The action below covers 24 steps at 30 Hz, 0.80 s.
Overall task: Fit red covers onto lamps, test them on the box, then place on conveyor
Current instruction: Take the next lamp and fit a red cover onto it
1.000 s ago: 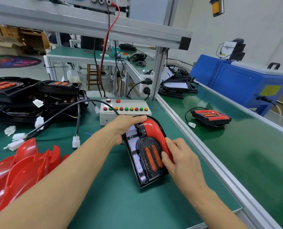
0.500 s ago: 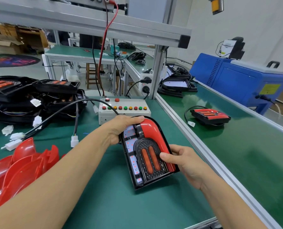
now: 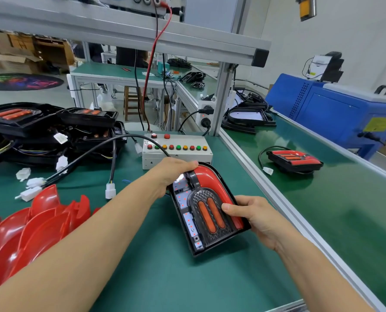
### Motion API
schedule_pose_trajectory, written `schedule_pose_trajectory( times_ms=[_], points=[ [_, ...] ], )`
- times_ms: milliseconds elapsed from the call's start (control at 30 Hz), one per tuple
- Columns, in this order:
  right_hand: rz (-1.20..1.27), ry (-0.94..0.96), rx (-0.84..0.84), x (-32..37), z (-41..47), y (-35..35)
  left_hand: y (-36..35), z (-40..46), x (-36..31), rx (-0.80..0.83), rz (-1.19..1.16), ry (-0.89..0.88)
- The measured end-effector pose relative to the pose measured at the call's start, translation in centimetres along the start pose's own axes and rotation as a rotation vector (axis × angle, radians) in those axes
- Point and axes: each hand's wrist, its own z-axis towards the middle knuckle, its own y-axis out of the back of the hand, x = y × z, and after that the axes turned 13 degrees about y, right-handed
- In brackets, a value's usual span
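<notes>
Now your left hand [image 3: 171, 174] grips the lamp [image 3: 206, 210] top while your right hand [image 3: 252, 218] pinches its lower edge, steadying the red cover [image 3: 207, 176] for seating.

Your single head-worn camera looks forward and down, close over the near green bench [image 3: 156, 278], conveyor [image 3: 345, 210] at right.

We see the left hand [image 3: 169, 174] gripping the lamp's [image 3: 206, 212] top edge, the right hand [image 3: 252, 218] holding its right side, red cover [image 3: 207, 176] fitted, test box [image 3: 176, 150] just behind.
</notes>
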Motion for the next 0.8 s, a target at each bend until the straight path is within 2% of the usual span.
schedule_pose_trajectory(
  times_ms=[200, 400, 467, 600, 700, 800],
  points=[
    [-0.101, -0.086, 0.022, 0.2, 1.4, 0.0, 1.6, -0.4, 0.7, -0.178, 0.192, -0.162],
    [-0.276, -0.061, -0.025, -0.5, 2.2, -0.2, 5.2, -2.3, 1.7, -0.379, 0.536, -0.227],
    [-0.430, -0.002, -0.044, -0.5, 2.4, -0.5, 6.5, -3.3, 2.0, -0.465, 0.627, -0.231],
    [-0.900, 0.113, -0.056, -0.1, 3.0, -1.3, 8.9, -5.1, 2.4, -0.622, 0.706, -0.292],
    [-1.082, 0.123, 0.003, 0.4, 3.4, -2.1, 10.4, -6.1, 3.0, -0.687, 0.682, -0.296],
    [-1.204, 0.202, -0.009, 0.9, 3.7, -3.3, 11.6, -7.0, 3.8, -0.712, 0.668, -0.274]
  ],
)
